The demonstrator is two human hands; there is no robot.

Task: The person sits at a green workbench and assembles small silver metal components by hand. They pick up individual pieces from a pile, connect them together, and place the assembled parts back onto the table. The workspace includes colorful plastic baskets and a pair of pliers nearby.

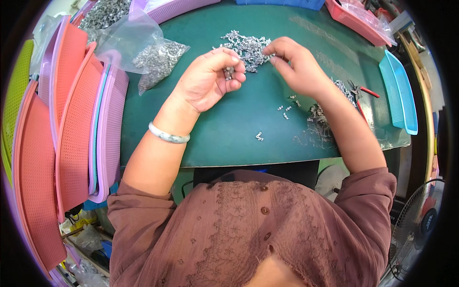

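Note:
My left hand (204, 80) is curled palm up, its fingers closed round a few small silvery metal parts (229, 72). Just beyond it lies a loose heap of similar metal parts (249, 47) on the green tabletop (229, 129). At the heap's right edge is my right hand (300, 71), thumb and forefinger brought close together; whatever is between them is too small to make out. Several loose parts (286, 115) are scattered below the right hand, and a single part (259, 137) lies nearer the front edge.
Another heap of parts (319, 117) sits partly under my right forearm, beside red-handled pliers (358, 95). A clear bag of parts (161, 60) lies at the left. Stacked pink baskets (76, 129) line the left side; a blue basket (400, 93) stands right. A fan (416, 229) is lower right.

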